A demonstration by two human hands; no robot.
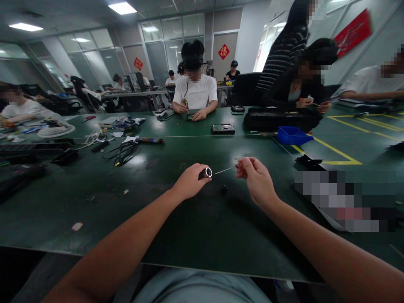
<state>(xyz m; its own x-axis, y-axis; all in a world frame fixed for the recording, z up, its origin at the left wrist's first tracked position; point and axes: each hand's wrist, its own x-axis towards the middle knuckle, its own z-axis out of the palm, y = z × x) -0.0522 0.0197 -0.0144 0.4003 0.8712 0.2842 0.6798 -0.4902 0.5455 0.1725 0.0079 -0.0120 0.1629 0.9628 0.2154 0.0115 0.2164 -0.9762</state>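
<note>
My left hand point(191, 181) is wrapped round a black cylinder point(205, 173) with a bright white ring at its end, which faces right. Most of the cylinder's body is hidden in the palm. In my right hand point(254, 179) is a slim screwdriver point(224, 170), pinched between the fingers, which cover most of its handle. Its thin metal shaft points left, the tip close to the ringed end; whether they touch I cannot tell. A small black piece point(224, 189) lies on the green table point(195, 235) below the shaft.
Black cables point(123, 153) and a dark tool point(151, 141) lie left of centre. Ahead is an opened drive-like device point(223, 128). A blue bin point(294, 135) and a long black casing point(280, 120) stand at the right. Across the table a person point(195, 90) works with a screwdriver.
</note>
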